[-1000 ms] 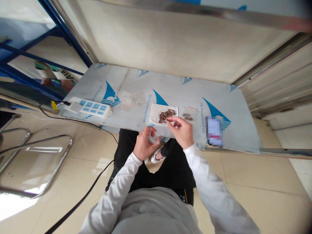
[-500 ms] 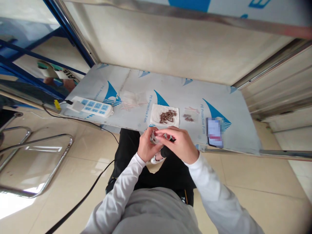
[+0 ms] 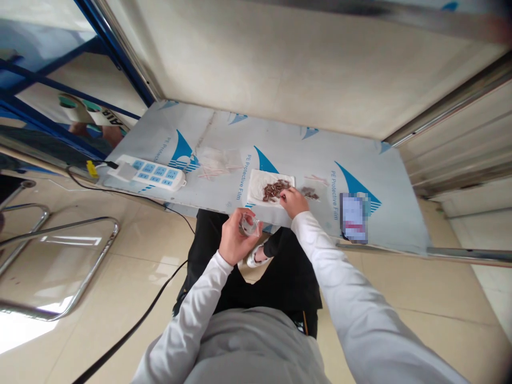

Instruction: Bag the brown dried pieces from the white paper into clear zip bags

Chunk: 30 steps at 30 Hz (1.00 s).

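Under the right hand (image 3: 295,202), probably light, stiff brown pieces (image 3: 273,190) are being touched, best gripped mid-length; whether any is being pinched cannot be told. By the curled left hand (image 3: 233,238), a clear bag (image 3: 250,226) is being held.

You wear a plain light-grey top (image 3: 248,346) that creases in soft folds across your waist. Your 2 long sleeves are white: the left sleeve (image 3: 192,314) and the right sleeve (image 3: 352,298) both wrinkle along the forearm and end at the wrist, leaving your left hand (image 3: 232,240) and right hand (image 3: 295,202) bare. Your trousers (image 3: 288,288) are black and loose in the leg. By your right hip a thin orange strip (image 3: 304,322) shows, too small to make out. You have a white shoe (image 3: 255,261) on, partly hidden.
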### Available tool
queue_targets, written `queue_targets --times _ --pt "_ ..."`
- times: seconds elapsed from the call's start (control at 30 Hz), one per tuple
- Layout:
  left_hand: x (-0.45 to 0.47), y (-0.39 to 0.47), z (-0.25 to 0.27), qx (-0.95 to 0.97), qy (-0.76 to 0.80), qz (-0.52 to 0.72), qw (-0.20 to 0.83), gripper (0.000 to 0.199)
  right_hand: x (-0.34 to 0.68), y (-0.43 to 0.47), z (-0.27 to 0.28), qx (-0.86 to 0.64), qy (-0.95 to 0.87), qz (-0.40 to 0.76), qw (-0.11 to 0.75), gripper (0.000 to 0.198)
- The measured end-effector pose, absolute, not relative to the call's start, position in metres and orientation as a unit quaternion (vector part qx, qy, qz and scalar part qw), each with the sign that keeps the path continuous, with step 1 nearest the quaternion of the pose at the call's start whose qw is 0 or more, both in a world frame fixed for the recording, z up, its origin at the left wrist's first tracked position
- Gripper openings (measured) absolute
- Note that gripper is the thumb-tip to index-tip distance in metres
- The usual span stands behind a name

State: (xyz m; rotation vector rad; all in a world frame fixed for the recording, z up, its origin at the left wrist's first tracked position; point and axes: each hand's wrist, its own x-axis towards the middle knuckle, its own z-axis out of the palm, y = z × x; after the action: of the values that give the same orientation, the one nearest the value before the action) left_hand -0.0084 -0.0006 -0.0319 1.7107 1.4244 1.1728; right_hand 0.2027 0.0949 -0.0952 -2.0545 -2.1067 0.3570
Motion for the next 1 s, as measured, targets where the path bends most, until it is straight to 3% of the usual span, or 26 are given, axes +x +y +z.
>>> queue_targets --times 0.27,0.33,0.47,0.6,0.8,0.9,1.0 --pt "-0.008 0.002 -0.031 0.653 0.536 0.444 0.3 0.021 0.203 0.098 -0.088 -0.733 -0.666 0.096 0.098 0.022" --pt "-0.008 0.002 -0.03 0.649 0.535 0.45 0.302 0.022 0.195 0.087 -0.069 -0.728 -0.656 0.111 0.162 0.021" --pt "-0.006 0.001 -0.027 0.635 0.529 0.469 0.311 0.022 0.165 0.036 -0.004 -0.63 -0.652 0.208 0.366 0.021" --pt "-0.003 -0.001 -0.026 0.628 0.502 0.491 0.335 0.026 0.134 -0.011 0.045 -0.539 -0.723 0.247 0.354 0.011" --pt "0.0 -0.003 -0.024 0.633 0.477 0.509 0.336 0.024 0.126 -0.015 0.049 -0.513 -0.816 0.128 0.234 0.02" --pt "0.0 -0.004 -0.024 0.631 0.484 0.512 0.324 0.023 0.128 -0.014 0.052 -0.497 -0.824 0.131 0.239 0.022" --pt "0.0 -0.003 -0.025 0.623 0.494 0.513 0.324 0.024 0.136 -0.006 0.044 -0.484 -0.795 0.221 0.291 0.015"
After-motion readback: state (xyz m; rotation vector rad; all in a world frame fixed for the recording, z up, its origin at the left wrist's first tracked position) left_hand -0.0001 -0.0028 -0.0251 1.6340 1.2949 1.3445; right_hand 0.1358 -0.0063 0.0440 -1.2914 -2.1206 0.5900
